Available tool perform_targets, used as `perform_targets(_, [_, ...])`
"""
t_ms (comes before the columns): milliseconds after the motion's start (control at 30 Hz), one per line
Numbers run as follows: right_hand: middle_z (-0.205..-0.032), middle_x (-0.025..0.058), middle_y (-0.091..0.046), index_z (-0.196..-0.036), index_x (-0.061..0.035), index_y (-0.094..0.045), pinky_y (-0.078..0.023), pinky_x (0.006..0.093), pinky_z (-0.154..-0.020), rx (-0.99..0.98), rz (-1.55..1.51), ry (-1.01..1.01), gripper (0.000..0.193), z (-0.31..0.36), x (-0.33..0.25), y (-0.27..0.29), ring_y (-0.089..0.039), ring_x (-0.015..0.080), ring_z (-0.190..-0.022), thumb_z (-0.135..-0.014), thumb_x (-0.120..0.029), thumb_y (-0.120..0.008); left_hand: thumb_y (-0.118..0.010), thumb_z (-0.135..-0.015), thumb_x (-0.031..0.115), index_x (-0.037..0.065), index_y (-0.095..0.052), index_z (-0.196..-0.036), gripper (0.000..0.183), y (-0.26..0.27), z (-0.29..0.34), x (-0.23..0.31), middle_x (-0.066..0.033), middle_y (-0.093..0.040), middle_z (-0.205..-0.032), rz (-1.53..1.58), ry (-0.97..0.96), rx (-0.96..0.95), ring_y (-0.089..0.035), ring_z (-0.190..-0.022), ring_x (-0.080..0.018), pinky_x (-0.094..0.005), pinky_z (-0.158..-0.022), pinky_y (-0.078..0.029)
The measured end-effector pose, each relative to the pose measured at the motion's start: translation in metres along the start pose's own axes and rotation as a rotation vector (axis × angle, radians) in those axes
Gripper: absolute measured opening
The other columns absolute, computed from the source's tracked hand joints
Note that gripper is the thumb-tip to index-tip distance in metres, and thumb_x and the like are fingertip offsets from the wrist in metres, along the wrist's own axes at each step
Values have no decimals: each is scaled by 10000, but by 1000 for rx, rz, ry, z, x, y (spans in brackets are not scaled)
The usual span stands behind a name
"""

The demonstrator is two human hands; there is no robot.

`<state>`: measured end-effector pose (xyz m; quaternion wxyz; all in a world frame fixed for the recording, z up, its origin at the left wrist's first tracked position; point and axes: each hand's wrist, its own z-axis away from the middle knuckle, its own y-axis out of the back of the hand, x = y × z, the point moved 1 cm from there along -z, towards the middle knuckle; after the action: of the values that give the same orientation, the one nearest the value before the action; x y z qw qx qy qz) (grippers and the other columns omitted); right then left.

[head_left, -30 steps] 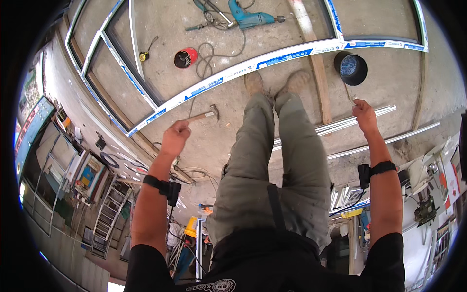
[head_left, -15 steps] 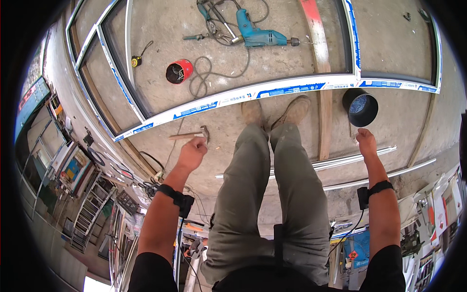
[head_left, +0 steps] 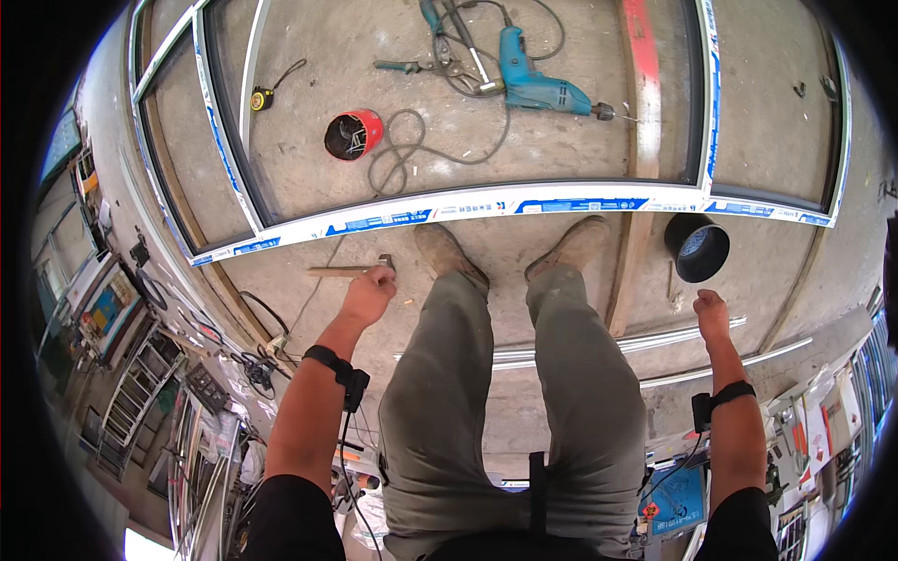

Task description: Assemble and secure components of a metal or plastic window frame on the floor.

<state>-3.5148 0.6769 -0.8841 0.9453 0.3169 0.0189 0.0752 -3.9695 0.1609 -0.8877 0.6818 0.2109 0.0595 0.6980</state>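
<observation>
My left hand (head_left: 370, 294) is closed, its fingers curled together above a hammer (head_left: 341, 271) with a wooden handle that lies on the floor. Whatever those fingers may hold is too small to make out. On the other side, my right hand (head_left: 713, 314) is also closed, thumb and fingers pressed together; their inside is hidden. Just beyond it stands a black bucket (head_left: 700, 265) with small pale pieces inside. A long window frame (head_left: 449, 211), white with blue printed film, lies ahead of my shoes.
Inside the frame are a teal electric drill (head_left: 547, 93) with its cord, a red tub (head_left: 370, 129) of small parts and a tape measure (head_left: 261, 99). A wooden beam (head_left: 634, 248) runs under the frame. White strips (head_left: 669, 337) lie near my legs.
My feet have moved wider apart, the left one to the left. The frame and drill appear lower in view. Both hands stay closed, with the right one slightly lower in the picture.
</observation>
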Motion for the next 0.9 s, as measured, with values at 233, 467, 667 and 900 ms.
perform_targets(233, [-1147,165,-685,-1274,-2,-606,-479,370,-934,83,-81,-108,493,-26,-14,-49,-647,279,-1082,-803,-134,-667,-617,-826,191,23,-696,-969,235,-21,-41,-177,-123,-705,-840,298,334,107,-680,-774,-217,-346,-655,-529])
perform_targets(467, [-1288,219,-607,-1333,1,-523,-463,397,-1010,250,-95,118,542,-27,-76,-49,-603,338,-1180,-830,-163,-642,-617,-881,196,88,-629,-1108,251,-43,-87,-232,-28,-589,-871,749,636,-146,-548,-692,-158,-329,-623,-512])
perform_targets(667, [-1259,223,-625,-1309,-5,-558,-465,409,-998,127,280,-34,543,-34,-52,-18,-610,353,-1163,-803,-183,-642,-614,-894,358,78,-626,-1141,373,-64,-150,-299,-56,-578,-922,770,778,43,-553,-773,-178,-329,-707,-512])
perform_targets(900, [-1214,211,-657,-1277,6,-590,-460,398,-999,30,281,-114,538,-51,-45,-35,-612,328,-1174,-789,-213,-653,-741,-808,483,-38,-600,-1180,655,-89,-186,-346,-160,-619,-1040,718,1068,623,-603,-879,-236,-358,-747,-507])
